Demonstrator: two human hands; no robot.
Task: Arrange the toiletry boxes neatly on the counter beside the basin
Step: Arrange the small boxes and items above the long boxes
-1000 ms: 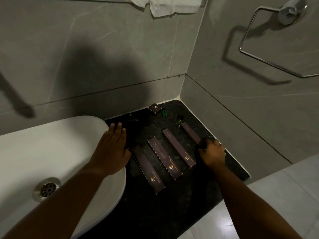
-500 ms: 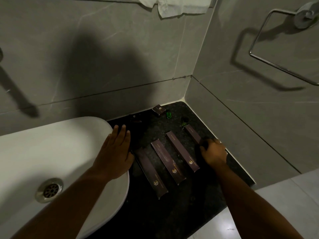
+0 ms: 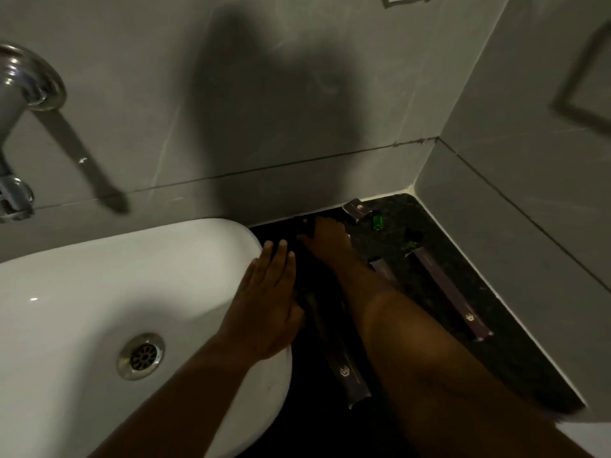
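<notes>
Dark speckled counter (image 3: 515, 355) at 3 o'clock of white basin (image 3: 99, 292); long brown boxes in a rough row, one (image 3: 449, 297) clear at 3 o'clock, one (image 3: 347, 371) by the basin, another (image 3: 380, 269) half hidden under the forearm. Left hand (image 3: 264, 305) flat and open on the basin rim, holding nothing; right hand (image 3: 325, 238) reaching to 12 o'clock at a dark item (image 3: 304, 226), grip impossible to tell. Risk: forearm dragging across the row, knocking boxes askew, or nudging small green bottle (image 3: 377, 222) and little box (image 3: 355, 209).
</notes>
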